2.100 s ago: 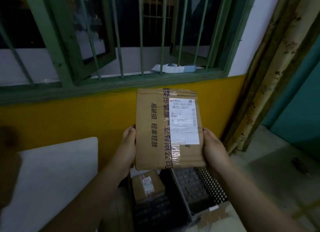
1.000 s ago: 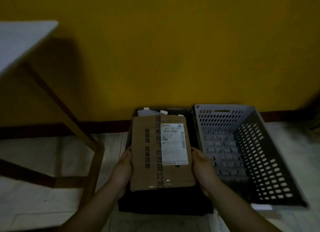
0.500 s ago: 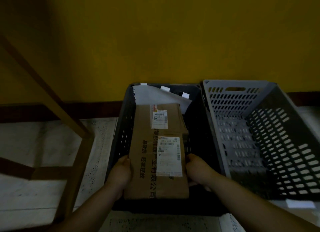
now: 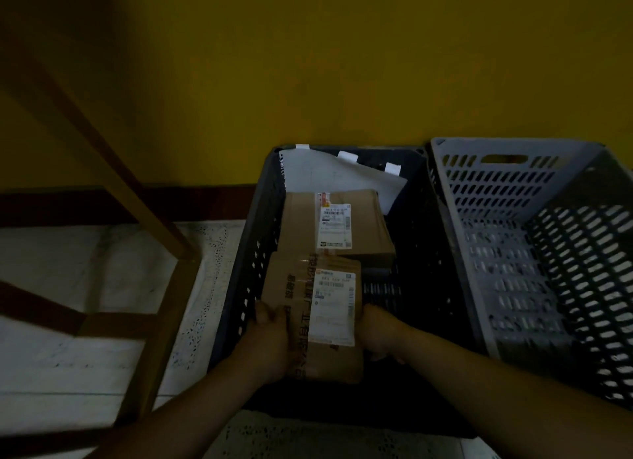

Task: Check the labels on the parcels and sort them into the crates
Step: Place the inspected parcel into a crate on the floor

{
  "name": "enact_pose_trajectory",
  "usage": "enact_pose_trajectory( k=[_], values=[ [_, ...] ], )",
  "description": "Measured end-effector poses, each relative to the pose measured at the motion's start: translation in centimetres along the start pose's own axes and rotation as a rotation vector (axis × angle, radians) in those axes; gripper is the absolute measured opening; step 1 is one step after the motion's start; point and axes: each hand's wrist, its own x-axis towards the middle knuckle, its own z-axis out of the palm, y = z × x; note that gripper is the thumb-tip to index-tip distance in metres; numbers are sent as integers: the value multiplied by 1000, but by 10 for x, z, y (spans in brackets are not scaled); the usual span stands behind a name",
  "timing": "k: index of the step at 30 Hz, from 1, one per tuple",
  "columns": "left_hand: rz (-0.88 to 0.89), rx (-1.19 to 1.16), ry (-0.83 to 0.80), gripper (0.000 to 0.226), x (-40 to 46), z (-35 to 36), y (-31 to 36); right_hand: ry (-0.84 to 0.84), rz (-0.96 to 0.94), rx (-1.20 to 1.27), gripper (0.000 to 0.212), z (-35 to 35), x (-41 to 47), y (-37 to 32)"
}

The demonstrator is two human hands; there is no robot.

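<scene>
I see both hands grasping a flat brown cardboard parcel with a white shipping label (image 4: pixel 310 316) inside the black perforated plastic crate (image 4: pixel 428 253), toward its near-left corner. My left hand (image 4: pixel 270 342) curls round the parcel's left edge and my right hand (image 4: pixel 380 332) grips its right edge. Just beyond it, toward the crate's far wall, lies a second brown cardboard parcel with a white label (image 4: pixel 337 224), and behind that a white sheet-like packet (image 4: pixel 339 176) leans at the far wall. A grey perforated plastic crate (image 4: pixel 513 191) stands just beside the black one on the right, on the pale tiled floor (image 4: pixel 85 263) against the yellow wall (image 4: pixel 308 64). A brown wooden frame leg (image 4: pixel 102 157) slants at the left.
</scene>
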Motion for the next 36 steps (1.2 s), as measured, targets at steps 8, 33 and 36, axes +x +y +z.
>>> enact_pose_trajectory(
  k=[8,33,36],
  values=[
    [214,441,-79,112,4,-3,-1,-181,-341,48,126,-1,-11,15],
    [329,316,-126,119,31,-15,-9,554,7,346,76,-80,84,6],
    [339,302,-119,120,32,-14,-12,505,58,357,63,-84,103,4]
  ],
)
